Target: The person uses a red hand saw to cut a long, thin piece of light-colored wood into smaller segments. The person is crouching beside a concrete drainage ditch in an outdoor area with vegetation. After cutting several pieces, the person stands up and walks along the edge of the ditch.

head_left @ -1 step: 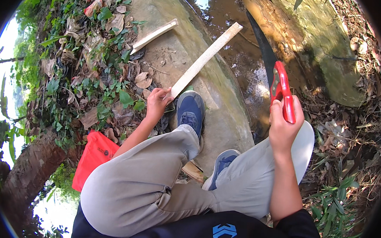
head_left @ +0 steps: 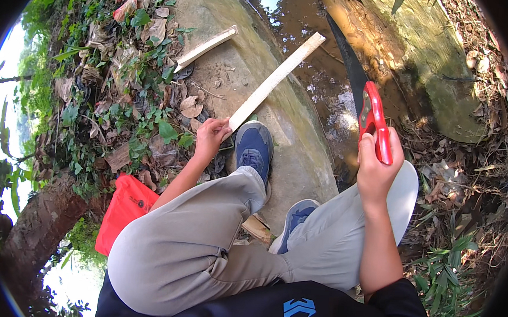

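Between the fingers of my left hand (head_left: 211,135) is the near end of a long pale wooden strip (head_left: 276,79). The strip slants away to the upper right, beside my left shoe, and its far end reaches over the edge of the stone toward the muddy water. My right hand (head_left: 380,166) is wrapped around the red handle of a hand saw (head_left: 349,57). Its dark blade points up and slightly left, apart from the strip. A shorter pale wooden piece (head_left: 207,48) lies on the stone farther off, touched by neither hand.
The stone slab (head_left: 300,155) lies under my shoes, with brown water (head_left: 300,16) along its right side. Beyond the water lies a large mossy log (head_left: 423,58). A red bag (head_left: 124,208) rests by my left knee. Leaves and green plants (head_left: 124,86) cover the left bank.
The long strip has shifted very slightly to the right at its far end. The saw has moved a little to the left with my right hand.
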`<act>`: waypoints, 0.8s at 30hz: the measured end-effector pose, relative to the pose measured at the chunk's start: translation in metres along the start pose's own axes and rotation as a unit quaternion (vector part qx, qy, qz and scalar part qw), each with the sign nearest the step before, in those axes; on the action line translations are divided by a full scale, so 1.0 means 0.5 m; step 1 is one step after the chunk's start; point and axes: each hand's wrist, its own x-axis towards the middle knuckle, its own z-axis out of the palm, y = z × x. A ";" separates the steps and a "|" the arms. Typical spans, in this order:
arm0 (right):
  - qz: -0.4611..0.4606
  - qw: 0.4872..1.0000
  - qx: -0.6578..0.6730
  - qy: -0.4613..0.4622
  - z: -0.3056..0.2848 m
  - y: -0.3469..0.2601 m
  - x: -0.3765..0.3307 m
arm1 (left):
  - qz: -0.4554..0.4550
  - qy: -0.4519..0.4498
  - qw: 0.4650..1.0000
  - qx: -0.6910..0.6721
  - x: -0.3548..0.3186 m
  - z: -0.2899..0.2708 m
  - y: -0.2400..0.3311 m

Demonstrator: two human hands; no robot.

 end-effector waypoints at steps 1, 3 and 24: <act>-0.006 1.000 -0.004 -0.005 0.002 0.000 -0.002 | 0.003 0.001 1.000 0.006 0.002 0.002 0.001; -0.009 1.000 0.004 -0.013 0.010 -0.001 -0.006 | 0.001 0.004 1.000 0.023 -0.007 0.003 -0.008; 0.042 0.998 0.023 0.039 0.023 -0.004 -0.043 | -0.044 0.018 0.999 0.026 0.001 -0.049 0.054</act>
